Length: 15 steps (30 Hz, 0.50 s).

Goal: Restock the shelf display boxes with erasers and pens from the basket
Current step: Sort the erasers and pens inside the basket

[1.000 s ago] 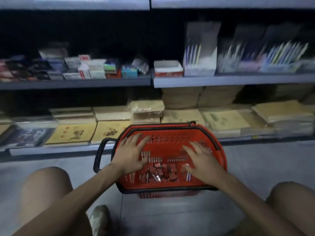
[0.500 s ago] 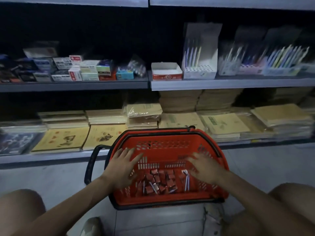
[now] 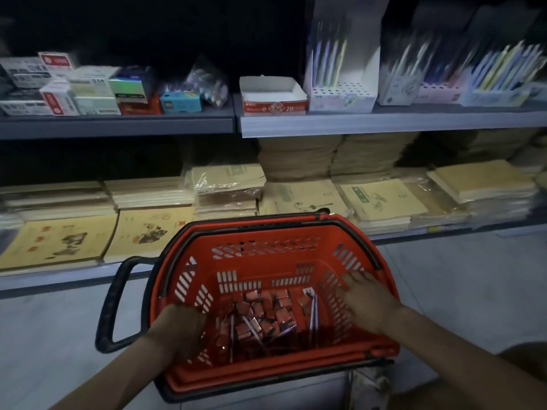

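Note:
A red basket [image 3: 266, 229] with black handles stands on the floor in front of me. Several small red erasers [image 3: 266, 309] and a few pens [image 3: 313, 313] lie on its bottom. My left hand [image 3: 177, 329] dips inside the basket's left wall, its fingers pointing down and hidden. My right hand [image 3: 367, 303] lies with straight fingers against the inner right wall, holding nothing. On the upper shelf stand a low white-and-red eraser box [image 3: 272, 97], which looks empty, and a tall white pen box [image 3: 343, 90] with a few pens.
More pen display boxes [image 3: 473, 84] fill the shelf to the right, and small stationery packs [image 3: 88, 90] sit to the left. Stacks of notebooks [image 3: 381, 199] cover the lower shelf behind the basket. My knee [image 3: 527, 359] is at the lower right.
Both hands went from hovering above the basket down into it: the left to the near left wall, the right to the right wall. The view moved closer to the shelves.

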{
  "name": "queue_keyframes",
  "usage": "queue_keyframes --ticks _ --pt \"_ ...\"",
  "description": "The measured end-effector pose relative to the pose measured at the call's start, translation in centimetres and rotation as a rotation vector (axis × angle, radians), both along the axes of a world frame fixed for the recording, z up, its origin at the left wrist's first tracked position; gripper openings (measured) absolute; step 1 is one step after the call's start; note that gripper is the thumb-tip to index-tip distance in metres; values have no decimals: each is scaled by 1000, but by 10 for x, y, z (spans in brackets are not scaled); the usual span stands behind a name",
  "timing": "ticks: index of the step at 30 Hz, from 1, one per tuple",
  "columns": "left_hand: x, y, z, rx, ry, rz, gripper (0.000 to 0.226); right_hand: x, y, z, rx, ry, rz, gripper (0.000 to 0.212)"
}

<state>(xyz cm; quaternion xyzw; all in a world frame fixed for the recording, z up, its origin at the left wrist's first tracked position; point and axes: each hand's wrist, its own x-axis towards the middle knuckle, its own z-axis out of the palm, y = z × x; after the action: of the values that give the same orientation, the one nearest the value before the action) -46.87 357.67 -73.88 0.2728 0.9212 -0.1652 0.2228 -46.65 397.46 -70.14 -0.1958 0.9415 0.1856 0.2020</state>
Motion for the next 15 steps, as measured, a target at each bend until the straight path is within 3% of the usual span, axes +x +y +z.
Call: queue_keyframes --ticks 6,10,15 --pt "15 -6 10 -79 31 43 54 6 -6 -4 -31 19 -54 51" --pt "27 -17 17 -113 37 52 52 0 -17 -8 -64 54 58 46" --pt "43 -42 17 -139 23 86 50 -7 -49 -6 2 -64 51 70"
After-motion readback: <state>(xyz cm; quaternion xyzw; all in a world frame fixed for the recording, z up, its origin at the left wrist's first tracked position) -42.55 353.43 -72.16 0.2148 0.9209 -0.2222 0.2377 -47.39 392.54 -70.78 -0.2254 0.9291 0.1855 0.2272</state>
